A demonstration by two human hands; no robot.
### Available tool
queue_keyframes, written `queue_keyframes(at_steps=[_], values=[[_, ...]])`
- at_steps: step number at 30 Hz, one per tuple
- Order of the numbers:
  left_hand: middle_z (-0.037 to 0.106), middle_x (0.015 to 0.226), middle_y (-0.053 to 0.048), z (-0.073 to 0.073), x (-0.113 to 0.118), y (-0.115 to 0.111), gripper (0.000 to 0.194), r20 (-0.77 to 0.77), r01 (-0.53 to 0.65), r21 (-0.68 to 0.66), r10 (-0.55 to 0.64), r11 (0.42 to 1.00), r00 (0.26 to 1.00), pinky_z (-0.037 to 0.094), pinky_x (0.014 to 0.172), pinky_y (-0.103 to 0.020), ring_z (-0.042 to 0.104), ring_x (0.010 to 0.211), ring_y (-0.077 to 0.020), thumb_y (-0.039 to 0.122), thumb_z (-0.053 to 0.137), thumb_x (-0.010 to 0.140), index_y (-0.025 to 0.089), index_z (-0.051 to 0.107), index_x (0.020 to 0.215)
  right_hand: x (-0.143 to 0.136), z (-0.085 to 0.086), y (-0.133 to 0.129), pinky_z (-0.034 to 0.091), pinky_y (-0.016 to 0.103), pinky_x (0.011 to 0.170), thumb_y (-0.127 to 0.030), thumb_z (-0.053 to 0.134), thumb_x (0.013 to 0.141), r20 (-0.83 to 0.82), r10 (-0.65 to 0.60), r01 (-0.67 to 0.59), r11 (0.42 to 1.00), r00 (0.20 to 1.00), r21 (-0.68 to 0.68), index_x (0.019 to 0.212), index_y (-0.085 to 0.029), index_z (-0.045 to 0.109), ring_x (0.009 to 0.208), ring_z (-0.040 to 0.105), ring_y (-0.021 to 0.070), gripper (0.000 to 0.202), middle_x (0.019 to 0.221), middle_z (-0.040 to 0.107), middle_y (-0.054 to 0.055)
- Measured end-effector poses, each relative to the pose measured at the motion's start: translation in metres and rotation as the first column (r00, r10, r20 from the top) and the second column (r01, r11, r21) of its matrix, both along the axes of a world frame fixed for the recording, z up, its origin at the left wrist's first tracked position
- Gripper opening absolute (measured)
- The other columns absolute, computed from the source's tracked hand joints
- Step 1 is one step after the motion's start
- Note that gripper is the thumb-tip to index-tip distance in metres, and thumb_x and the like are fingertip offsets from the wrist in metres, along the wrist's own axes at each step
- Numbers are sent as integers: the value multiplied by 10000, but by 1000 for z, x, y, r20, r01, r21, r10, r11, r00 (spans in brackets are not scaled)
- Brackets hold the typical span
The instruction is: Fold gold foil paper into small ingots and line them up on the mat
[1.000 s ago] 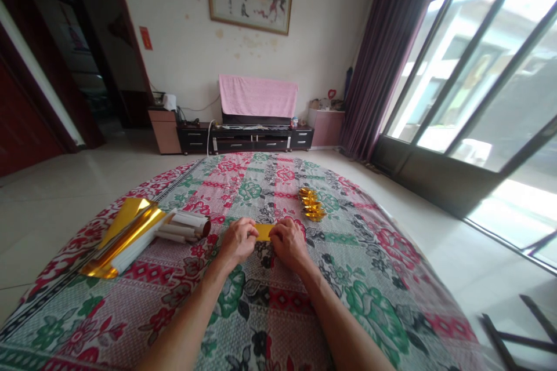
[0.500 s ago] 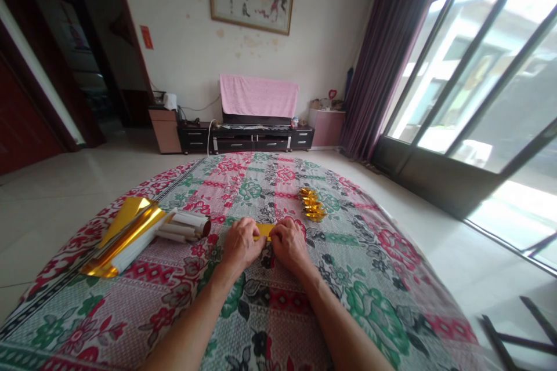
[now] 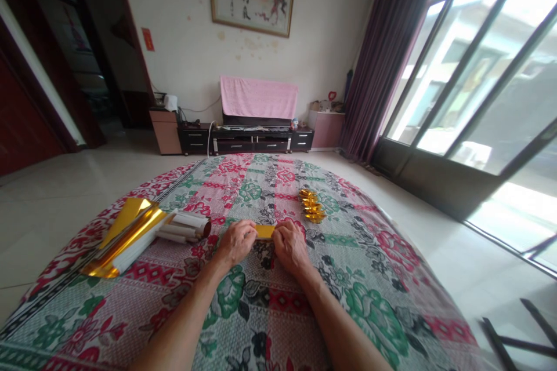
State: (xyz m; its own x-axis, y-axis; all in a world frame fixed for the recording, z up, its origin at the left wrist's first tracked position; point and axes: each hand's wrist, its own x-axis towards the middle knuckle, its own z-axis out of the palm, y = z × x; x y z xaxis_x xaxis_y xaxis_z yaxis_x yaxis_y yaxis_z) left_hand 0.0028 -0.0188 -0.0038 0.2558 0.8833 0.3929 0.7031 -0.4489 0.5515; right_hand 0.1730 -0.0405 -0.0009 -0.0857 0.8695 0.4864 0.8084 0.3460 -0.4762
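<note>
A small strip of gold paper (image 3: pixel 265 232) lies level between my two hands, just above or on the patterned cloth. Its left end is pinched by my left hand (image 3: pixel 237 240), and its right end is in the closed fingers of my right hand (image 3: pixel 289 242). Beyond my right hand stands a short row of folded gold paper pieces (image 3: pixel 312 206). To the left lie gold foil sheets (image 3: pixel 134 235), partly rolled, with several white paper rolls (image 3: pixel 185 226) beside them.
The flowered cloth (image 3: pixel 374 313) covers a round table. Past its far edge are a low black cabinet (image 3: pixel 252 142) and a screen under a pink towel (image 3: pixel 260 97). Dark metal legs (image 3: pixel 517 339) stand on the floor at the lower right.
My left hand has shifted left to the end of the gold strip, so more of the strip shows. My right hand has barely moved.
</note>
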Motion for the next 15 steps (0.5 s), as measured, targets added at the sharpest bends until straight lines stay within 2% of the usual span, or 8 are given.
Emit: queue_keyframes(at_steps=[3, 10, 15], values=[[665, 990, -19, 0, 1, 0, 218, -4, -17, 19, 17, 1000, 1000, 415, 867, -315, 578, 913, -176, 211, 471, 787, 204, 651, 664, -1, -1, 0, 348, 256, 776, -165, 432, 845, -7, -9, 9, 1000, 1000, 11, 713, -167, 632, 835, 516, 142, 240, 870, 604, 49], [661, 992, -26, -1, 1, -2, 153, 3, -28, 42, 28, 999, 1000, 423, 875, -323, 570, 927, -185, 136, 517, 716, 204, 652, 692, 0, -2, -1, 357, 271, 772, -129, 504, 727, -14, 0, 0, 1000, 1000, 5, 718, -173, 616, 831, 507, 159, 120, 860, 591, 46], [654, 996, -24, -1, 1, -3, 174, 10, -29, 45, 29, 999, 1000, 424, 884, -333, 563, 938, -192, 91, 527, 642, 208, 646, 689, 1, -4, -2, 355, 283, 780, -112, 517, 644, -17, 12, -12, 1000, 1000, -6, 740, -177, 606, 834, 493, 165, 146, 882, 576, 43]])
